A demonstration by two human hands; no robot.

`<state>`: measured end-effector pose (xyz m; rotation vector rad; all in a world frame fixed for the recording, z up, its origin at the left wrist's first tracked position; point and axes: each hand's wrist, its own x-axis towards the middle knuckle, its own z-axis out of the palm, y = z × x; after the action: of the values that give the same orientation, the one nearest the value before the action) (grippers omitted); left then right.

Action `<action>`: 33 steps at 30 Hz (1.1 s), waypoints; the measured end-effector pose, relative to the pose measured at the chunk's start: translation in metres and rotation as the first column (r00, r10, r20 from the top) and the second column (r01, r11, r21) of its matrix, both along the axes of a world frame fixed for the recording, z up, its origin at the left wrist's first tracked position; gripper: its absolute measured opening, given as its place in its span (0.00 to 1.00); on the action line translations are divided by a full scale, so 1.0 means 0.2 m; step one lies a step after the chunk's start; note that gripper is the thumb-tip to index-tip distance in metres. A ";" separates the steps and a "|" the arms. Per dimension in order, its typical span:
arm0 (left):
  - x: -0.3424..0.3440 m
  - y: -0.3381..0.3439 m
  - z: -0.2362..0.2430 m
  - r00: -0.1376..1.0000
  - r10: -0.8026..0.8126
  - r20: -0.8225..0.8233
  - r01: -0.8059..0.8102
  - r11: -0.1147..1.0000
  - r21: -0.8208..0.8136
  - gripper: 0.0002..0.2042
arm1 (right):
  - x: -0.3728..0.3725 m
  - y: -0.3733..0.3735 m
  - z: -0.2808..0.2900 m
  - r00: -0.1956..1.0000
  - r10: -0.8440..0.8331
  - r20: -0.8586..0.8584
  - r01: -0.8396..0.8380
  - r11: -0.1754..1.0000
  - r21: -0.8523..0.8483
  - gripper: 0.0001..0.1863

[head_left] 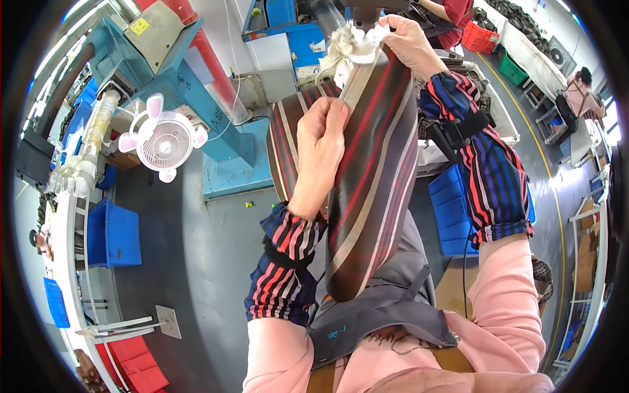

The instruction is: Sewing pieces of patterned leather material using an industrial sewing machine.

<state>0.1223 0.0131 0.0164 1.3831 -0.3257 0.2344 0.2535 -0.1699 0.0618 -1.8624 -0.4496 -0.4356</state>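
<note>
A dark brown fabric piece (370,177) with red, beige and grey stripes hangs in front of me, narrowing to a rounded lower end over my lap. A beige strip (357,82) runs along its upper left edge. My left hand (321,147) is closed on that edge, fingers curled in, at about mid-length. Higher up, my right hand (409,46) pinches the top corner beside a crumpled white cloth (354,49). More striped fabric (282,154) shows behind my left hand; whether it belongs to the same piece, I cannot tell.
A white fan (166,145) and a blue machine stand (196,98) are at the left. Blue bins (114,232) (452,209) stand on both sides. A white-lined container (501,105) is beyond my right arm. Other people (580,98) sit at the far right and top.
</note>
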 end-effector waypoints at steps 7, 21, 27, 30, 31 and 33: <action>-0.13 0.04 -0.06 0.992 -0.035 -0.125 0.019 0.992 -0.128 0.12 | -0.10 0.07 -0.02 0.996 -0.038 0.080 0.043 0.997 -0.064 0.12; -0.29 0.08 -0.15 0.989 0.004 -0.150 -0.021 0.994 -0.110 0.11 | -0.20 0.15 -0.13 0.977 -0.151 0.152 0.161 0.985 -0.056 0.12; -0.30 0.07 -0.14 0.989 -0.011 -0.149 -0.008 0.992 -0.124 0.12 | -0.17 0.15 -0.12 0.972 -0.110 0.209 0.121 0.992 -0.045 0.11; -0.29 0.06 -0.12 0.992 -0.019 -0.121 0.004 0.993 -0.120 0.12 | -0.14 0.13 -0.13 0.974 -0.090 0.208 0.101 0.994 -0.041 0.11; -0.28 0.06 -0.11 0.990 -0.029 -0.135 0.010 0.990 -0.141 0.12 | -0.13 0.13 -0.13 0.968 -0.103 0.231 0.119 0.991 -0.058 0.12; -0.27 0.05 -0.10 0.988 -0.039 -0.150 0.015 0.987 -0.161 0.12 | -0.10 0.12 -0.13 0.961 -0.115 0.252 0.138 0.988 -0.075 0.13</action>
<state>0.0677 0.0236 -0.0034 1.2295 -0.1936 0.1280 0.2332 -0.1454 0.0368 -1.9408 -0.5264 -0.7507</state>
